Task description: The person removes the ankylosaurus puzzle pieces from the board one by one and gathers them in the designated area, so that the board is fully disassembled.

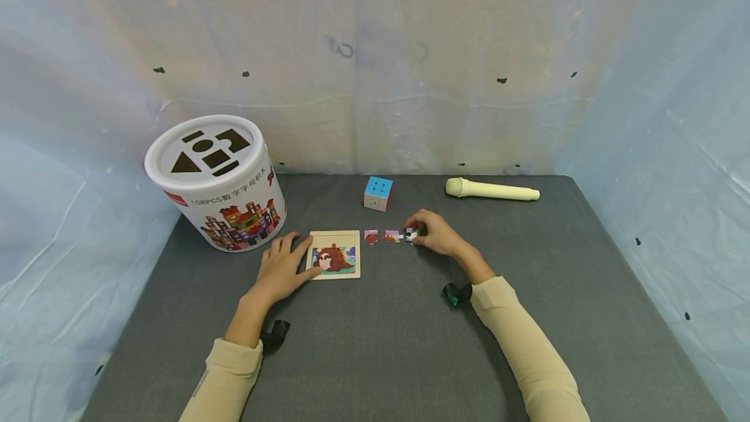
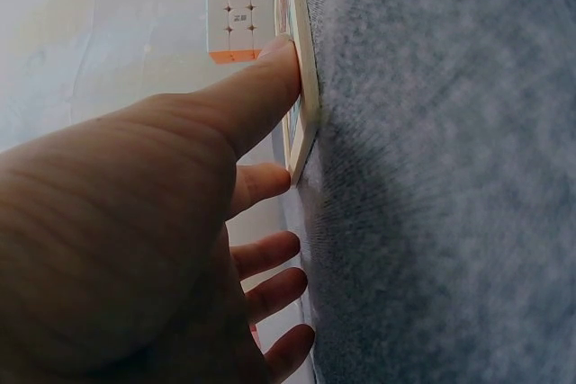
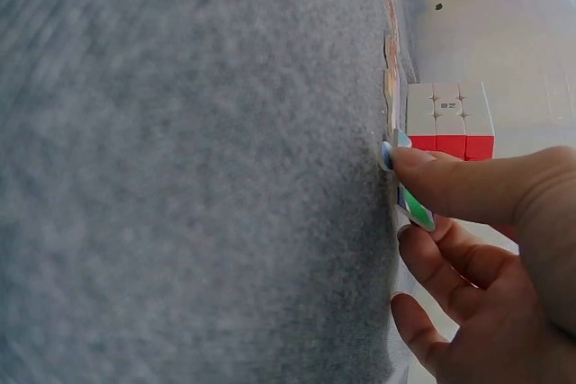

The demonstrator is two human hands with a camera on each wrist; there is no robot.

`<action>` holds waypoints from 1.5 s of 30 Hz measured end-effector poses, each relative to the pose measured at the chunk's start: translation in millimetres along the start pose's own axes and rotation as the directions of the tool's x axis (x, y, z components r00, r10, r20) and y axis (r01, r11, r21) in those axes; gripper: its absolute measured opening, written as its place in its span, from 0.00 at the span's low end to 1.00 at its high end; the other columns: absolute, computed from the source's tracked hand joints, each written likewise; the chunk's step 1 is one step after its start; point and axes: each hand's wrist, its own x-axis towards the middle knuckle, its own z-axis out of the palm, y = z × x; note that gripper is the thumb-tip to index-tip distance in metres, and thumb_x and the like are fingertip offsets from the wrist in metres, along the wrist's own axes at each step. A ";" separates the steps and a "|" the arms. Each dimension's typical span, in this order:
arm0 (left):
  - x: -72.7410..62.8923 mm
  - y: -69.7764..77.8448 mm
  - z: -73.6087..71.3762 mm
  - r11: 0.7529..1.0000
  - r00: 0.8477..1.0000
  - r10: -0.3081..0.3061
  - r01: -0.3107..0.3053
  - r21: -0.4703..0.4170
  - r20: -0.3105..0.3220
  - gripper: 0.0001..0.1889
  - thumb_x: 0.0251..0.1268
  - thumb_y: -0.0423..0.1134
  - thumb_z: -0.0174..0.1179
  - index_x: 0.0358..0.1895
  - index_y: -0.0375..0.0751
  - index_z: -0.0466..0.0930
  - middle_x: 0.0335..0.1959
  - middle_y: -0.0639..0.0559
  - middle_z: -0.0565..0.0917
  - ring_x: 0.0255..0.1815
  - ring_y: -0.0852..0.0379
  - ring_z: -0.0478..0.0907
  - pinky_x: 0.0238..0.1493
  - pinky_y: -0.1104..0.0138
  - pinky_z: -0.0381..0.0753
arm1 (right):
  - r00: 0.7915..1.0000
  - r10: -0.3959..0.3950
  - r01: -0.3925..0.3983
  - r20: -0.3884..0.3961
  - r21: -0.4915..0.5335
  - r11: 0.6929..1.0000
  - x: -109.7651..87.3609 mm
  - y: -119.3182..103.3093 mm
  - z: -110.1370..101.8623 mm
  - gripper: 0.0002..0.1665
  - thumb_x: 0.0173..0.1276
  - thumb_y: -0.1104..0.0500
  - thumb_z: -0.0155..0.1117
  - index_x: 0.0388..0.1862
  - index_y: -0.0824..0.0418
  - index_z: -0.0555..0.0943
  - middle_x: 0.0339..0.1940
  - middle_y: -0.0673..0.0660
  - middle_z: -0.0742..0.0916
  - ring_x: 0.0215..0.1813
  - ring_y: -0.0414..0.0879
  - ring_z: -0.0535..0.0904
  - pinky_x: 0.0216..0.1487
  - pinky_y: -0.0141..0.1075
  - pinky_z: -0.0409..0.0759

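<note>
A square wooden puzzle board (image 1: 334, 237) lies on the grey table, its lower part filled with a reddish-brown animal picture. My left hand (image 1: 283, 268) rests on its left side, thumb on the lower left of the board and index finger at the upper left edge; the other fingers are spread out. To the right of the board, two loose puzzle pieces lie in a row: a left piece (image 1: 371, 237) and a middle piece (image 1: 392, 236). My right hand (image 1: 436, 233) pinches a third puzzle piece (image 3: 414, 209) between thumb and fingers, tilted up off the cloth in the right wrist view.
Behind the pieces stands a puzzle cube (image 1: 377, 194) with a blue top. A cream toy microphone (image 1: 492, 189) lies at the back right. The large white block bucket (image 1: 217, 181) stands back left. Pale plastic sheeting (image 1: 410, 129) hangs round the table.
</note>
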 end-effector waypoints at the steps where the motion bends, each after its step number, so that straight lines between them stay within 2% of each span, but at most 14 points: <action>1: 0.1 -0.2 0.0 1.000 1.000 -0.001 0.001 0.000 0.001 0.40 0.67 0.55 0.64 0.77 0.42 0.61 0.74 0.31 0.57 0.73 0.30 0.51 0.67 0.33 0.50 | 1.000 -0.006 0.006 -0.002 -0.012 1.000 -0.1 0.0 0.4 0.18 0.61 0.72 0.71 0.51 0.69 0.83 0.45 0.63 0.82 0.43 0.55 0.74 0.45 0.46 0.74; 7: -0.1 -0.7 -0.1 1.000 1.000 -0.004 0.004 0.001 0.007 0.40 0.67 0.55 0.64 0.77 0.42 0.61 0.74 0.31 0.57 0.73 0.31 0.51 0.67 0.33 0.51 | 0.999 -0.039 0.038 -0.008 -0.056 0.998 -0.1 0.5 1.7 0.18 0.61 0.71 0.72 0.51 0.70 0.82 0.45 0.63 0.83 0.45 0.54 0.76 0.47 0.49 0.75; 15: -0.7 -1.5 1.4 1.000 1.000 -0.002 0.002 -0.001 0.005 0.40 0.67 0.56 0.64 0.77 0.42 0.62 0.74 0.31 0.58 0.72 0.30 0.52 0.67 0.33 0.51 | 1.000 -0.015 0.015 -0.008 -0.084 0.996 0.7 0.6 2.8 0.18 0.61 0.70 0.72 0.51 0.68 0.84 0.46 0.61 0.82 0.47 0.54 0.74 0.49 0.48 0.72; 25: -0.5 -2.7 3.6 1.000 1.000 0.008 -0.008 -0.013 -0.010 0.40 0.67 0.56 0.64 0.77 0.42 0.62 0.73 0.32 0.58 0.72 0.31 0.52 0.66 0.33 0.51 | 1.000 -0.018 0.016 -0.011 -0.103 0.995 0.2 2.8 4.1 0.18 0.62 0.68 0.72 0.52 0.67 0.84 0.46 0.61 0.82 0.51 0.55 0.73 0.54 0.53 0.71; 30: 0.2 -3.9 4.8 1.000 1.000 0.007 -0.007 0.009 -0.010 0.41 0.66 0.57 0.64 0.77 0.42 0.62 0.73 0.31 0.57 0.72 0.30 0.51 0.66 0.33 0.51 | 1.000 0.007 -0.009 -0.019 -0.128 0.992 -0.6 1.7 3.6 0.19 0.62 0.66 0.73 0.52 0.66 0.85 0.45 0.58 0.82 0.52 0.55 0.73 0.58 0.56 0.65; 39: 0.7 -5.3 6.0 1.000 1.000 0.008 -0.008 0.014 -0.011 0.41 0.66 0.57 0.64 0.77 0.43 0.62 0.74 0.31 0.57 0.72 0.30 0.52 0.66 0.33 0.51 | 0.999 0.006 -0.011 -0.036 -0.143 0.990 -1.4 0.9 4.8 0.18 0.61 0.65 0.75 0.51 0.64 0.86 0.45 0.58 0.83 0.51 0.55 0.73 0.53 0.53 0.64; 45: 1.2 -5.1 5.7 1.000 1.000 0.009 -0.008 0.013 -0.012 0.41 0.66 0.57 0.64 0.77 0.43 0.62 0.73 0.31 0.58 0.72 0.30 0.52 0.66 0.33 0.51 | 0.999 0.014 -0.019 -0.036 -0.143 0.990 -0.2 2.3 5.8 0.18 0.61 0.65 0.75 0.51 0.64 0.86 0.46 0.58 0.83 0.51 0.54 0.73 0.53 0.53 0.64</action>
